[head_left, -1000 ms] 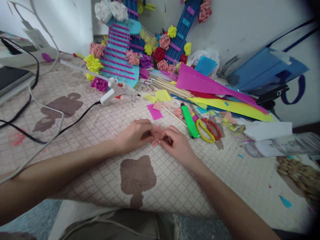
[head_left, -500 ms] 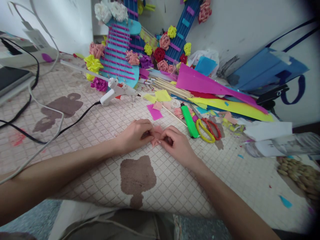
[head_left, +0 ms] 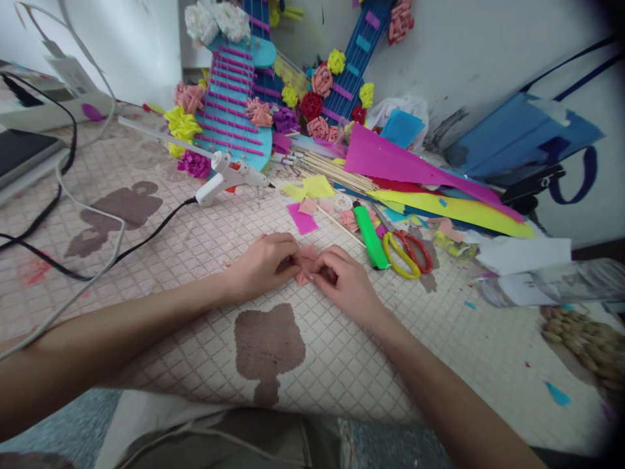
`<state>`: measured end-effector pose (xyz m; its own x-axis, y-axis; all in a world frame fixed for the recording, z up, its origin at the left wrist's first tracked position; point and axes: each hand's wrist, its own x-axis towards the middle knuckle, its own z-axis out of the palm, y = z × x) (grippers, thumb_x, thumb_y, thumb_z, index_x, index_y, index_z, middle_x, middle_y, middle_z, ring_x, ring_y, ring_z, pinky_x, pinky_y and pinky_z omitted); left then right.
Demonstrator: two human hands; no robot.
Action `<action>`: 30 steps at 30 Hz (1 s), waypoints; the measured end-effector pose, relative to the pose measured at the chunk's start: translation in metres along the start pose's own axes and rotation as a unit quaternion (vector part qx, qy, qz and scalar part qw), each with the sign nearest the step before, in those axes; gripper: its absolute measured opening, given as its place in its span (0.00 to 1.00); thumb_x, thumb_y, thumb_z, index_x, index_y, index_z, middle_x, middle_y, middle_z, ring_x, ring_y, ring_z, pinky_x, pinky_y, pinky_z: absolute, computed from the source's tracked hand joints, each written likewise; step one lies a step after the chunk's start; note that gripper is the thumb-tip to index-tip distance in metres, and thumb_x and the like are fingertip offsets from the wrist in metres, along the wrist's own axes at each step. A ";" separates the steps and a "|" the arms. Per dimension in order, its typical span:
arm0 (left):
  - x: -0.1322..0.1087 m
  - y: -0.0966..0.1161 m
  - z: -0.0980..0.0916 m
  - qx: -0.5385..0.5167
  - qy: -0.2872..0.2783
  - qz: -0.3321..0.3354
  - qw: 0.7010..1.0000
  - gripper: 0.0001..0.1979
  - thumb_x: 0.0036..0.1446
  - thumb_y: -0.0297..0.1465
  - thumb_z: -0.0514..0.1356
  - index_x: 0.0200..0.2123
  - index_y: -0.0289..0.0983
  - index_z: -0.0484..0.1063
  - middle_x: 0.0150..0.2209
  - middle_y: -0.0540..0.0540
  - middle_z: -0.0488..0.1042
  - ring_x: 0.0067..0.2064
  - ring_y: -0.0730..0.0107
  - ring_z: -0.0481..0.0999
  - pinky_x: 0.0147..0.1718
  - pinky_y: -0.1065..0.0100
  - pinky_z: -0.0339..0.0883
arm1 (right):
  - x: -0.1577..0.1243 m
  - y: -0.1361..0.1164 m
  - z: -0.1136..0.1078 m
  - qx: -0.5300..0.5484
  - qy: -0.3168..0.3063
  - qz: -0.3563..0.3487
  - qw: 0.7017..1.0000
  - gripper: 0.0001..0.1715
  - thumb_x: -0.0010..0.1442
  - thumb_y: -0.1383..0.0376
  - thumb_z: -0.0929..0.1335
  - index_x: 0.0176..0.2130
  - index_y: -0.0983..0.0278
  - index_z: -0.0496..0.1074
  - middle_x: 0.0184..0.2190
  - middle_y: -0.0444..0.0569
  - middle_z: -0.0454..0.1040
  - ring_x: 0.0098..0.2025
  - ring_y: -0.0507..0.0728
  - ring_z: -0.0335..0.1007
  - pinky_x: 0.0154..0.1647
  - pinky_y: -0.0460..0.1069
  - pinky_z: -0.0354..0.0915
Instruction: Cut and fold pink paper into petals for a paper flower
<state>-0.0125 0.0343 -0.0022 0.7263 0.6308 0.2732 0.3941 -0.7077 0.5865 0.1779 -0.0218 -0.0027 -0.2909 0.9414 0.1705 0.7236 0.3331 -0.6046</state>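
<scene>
Between my two hands is a small piece of pink paper (head_left: 306, 260), creased and partly hidden by the fingers. My left hand (head_left: 268, 264) pinches its left side, thumb and fingertips together. On the other side my right hand (head_left: 344, 277) grips it in the same way, fingers curled. Both hands rest low over the quilted tablecloth (head_left: 205, 339). Just beyond them lie a magenta paper square (head_left: 301, 219), a yellow paper piece (head_left: 318, 187) and a thin wooden stick (head_left: 342, 227).
Right of my hands are a green cutter (head_left: 371, 238) and scissors (head_left: 407, 254) with yellow and red handles. A white glue gun (head_left: 229, 179) trails a black cord leftward. Paper-flower-decorated models (head_left: 232, 98), skewers (head_left: 336, 170) and coloured sheets (head_left: 420, 166) fill the back. A clear bottle (head_left: 586, 280) lies far right.
My right fingers have shifted very slightly on the pink paper. Everything else looks unchanged.
</scene>
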 end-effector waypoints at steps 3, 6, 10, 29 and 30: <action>0.000 0.001 -0.001 -0.008 0.000 -0.002 1.000 0.07 0.56 0.25 0.56 0.27 0.34 0.72 0.30 0.46 0.72 0.36 0.67 0.70 0.38 0.66 0.64 | 0.000 0.000 -0.001 0.002 0.002 0.002 1.000 0.04 0.58 0.70 0.67 0.31 0.63 0.66 0.32 0.44 0.65 0.30 0.50 0.61 0.31 0.47 0.57; 0.000 0.000 -0.005 -0.035 -0.014 0.006 0.999 0.08 0.59 0.27 0.55 0.28 0.34 0.71 0.30 0.46 0.72 0.35 0.68 0.70 0.37 0.67 0.63 | 0.000 0.001 -0.004 0.023 -0.015 -0.005 1.000 0.03 0.57 0.69 0.67 0.31 0.63 0.67 0.33 0.44 0.65 0.30 0.50 0.62 0.31 0.46 0.58; -0.002 -0.004 -0.014 -0.066 -0.050 0.033 0.996 0.05 0.56 0.26 0.58 0.37 0.35 0.72 0.34 0.46 0.73 0.38 0.68 0.71 0.39 0.67 0.64 | -0.001 0.005 -0.010 0.052 -0.046 -0.029 0.997 0.06 0.55 0.70 0.69 0.34 0.62 0.67 0.36 0.45 0.66 0.32 0.50 0.62 0.32 0.46 0.60; -0.001 0.011 -0.006 -0.400 -0.020 -0.142 0.905 0.14 0.55 0.40 0.60 0.32 0.34 0.66 0.31 0.47 0.72 0.34 0.69 0.73 0.32 0.68 0.67 | 0.001 0.002 -0.001 0.462 0.046 0.180 0.867 0.13 0.56 0.57 0.70 0.31 0.62 0.65 0.15 0.36 0.63 0.15 0.46 0.55 0.15 0.42 0.50; -0.001 0.013 -0.006 -0.419 -0.015 -0.147 0.896 0.14 0.54 0.40 0.60 0.33 0.34 0.66 0.32 0.47 0.72 0.35 0.69 0.73 0.32 0.68 0.67 | 0.001 0.001 -0.001 0.454 0.045 0.173 0.873 0.13 0.56 0.56 0.70 0.30 0.62 0.65 0.16 0.36 0.63 0.16 0.46 0.55 0.16 0.42 0.51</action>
<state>-0.0116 0.0265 0.0098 0.6796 0.7336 -0.0002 0.0179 -0.0163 0.9997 0.1793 -0.0208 -0.0022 -0.0735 0.9915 -0.1077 -0.0469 -0.1113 -0.9927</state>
